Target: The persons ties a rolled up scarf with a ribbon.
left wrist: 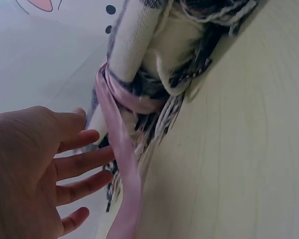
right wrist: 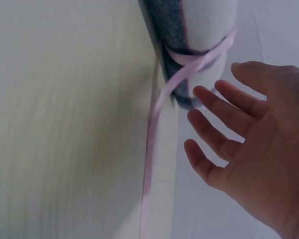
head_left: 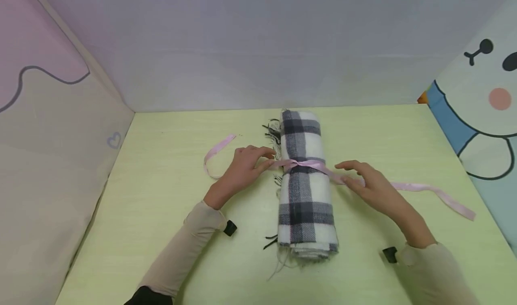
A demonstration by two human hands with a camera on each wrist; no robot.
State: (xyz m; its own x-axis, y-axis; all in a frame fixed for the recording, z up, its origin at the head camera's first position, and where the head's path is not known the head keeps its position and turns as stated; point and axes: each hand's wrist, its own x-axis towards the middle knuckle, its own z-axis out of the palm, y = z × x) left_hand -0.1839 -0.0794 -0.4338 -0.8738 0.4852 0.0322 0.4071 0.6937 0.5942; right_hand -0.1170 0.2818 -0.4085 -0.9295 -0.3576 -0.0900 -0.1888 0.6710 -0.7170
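Observation:
A rolled plaid scarf (head_left: 300, 222), white with grey and black checks and fringe along its left side, lies lengthwise on the table. Round its middle runs a pink ribbon (head_left: 313, 163), crossed over itself on top, its two tails trailing left and right. My left hand (head_left: 248, 166) is at the scarf's left side; in the left wrist view its loosely spread fingers (left wrist: 84, 164) are beside the ribbon tail, and whether they touch it I cannot tell. On the other side, my right hand (head_left: 373, 184) hovers with relaxed fingers (right wrist: 214, 109), apart from the ribbon in the right wrist view.
The pale yellow table (head_left: 161, 175) meets a plain light wall (head_left: 258, 80) at the back. Cloth side panels stand left (head_left: 48, 170) and right (head_left: 484, 175), the right one printed with a cartoon face.

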